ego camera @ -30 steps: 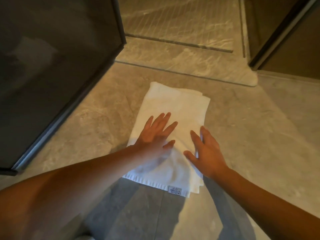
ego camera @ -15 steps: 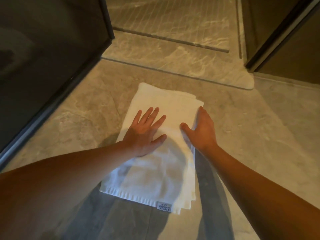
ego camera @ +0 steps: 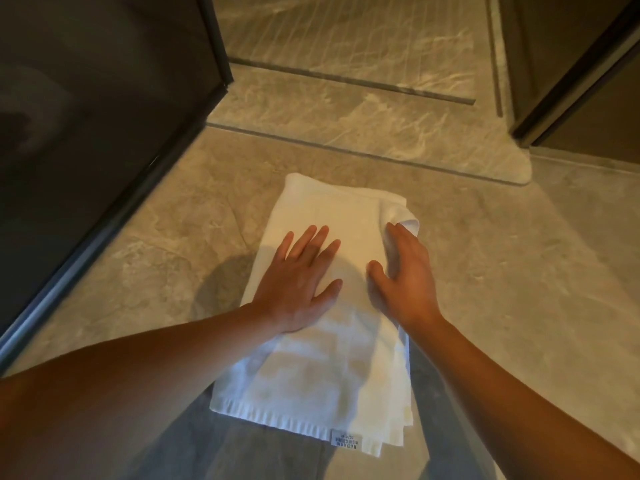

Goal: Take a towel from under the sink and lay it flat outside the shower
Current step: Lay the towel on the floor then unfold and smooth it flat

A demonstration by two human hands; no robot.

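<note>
A white folded towel (ego camera: 329, 358) lies on the grey stone floor just in front of the shower threshold, with a small label at its near edge. My left hand (ego camera: 298, 282) rests flat on the towel's middle with fingers spread. My right hand (ego camera: 405, 271) sits on the towel's right edge, fingers curled around the top layer, whose far right corner is lifted and rolled up above the fingertips.
A dark glass shower door (ego camera: 86, 133) stands open at the left. The raised marble threshold (ego camera: 346, 123) and ribbed shower floor (ego camera: 346, 32) lie beyond the towel. A dark door frame (ego camera: 571, 81) stands at the right. Bare floor (ego camera: 536, 271) surrounds the towel.
Both hands slid farther up the towel. My right hand moved to the right edge and lifted the top layer's far corner, which now curls up.
</note>
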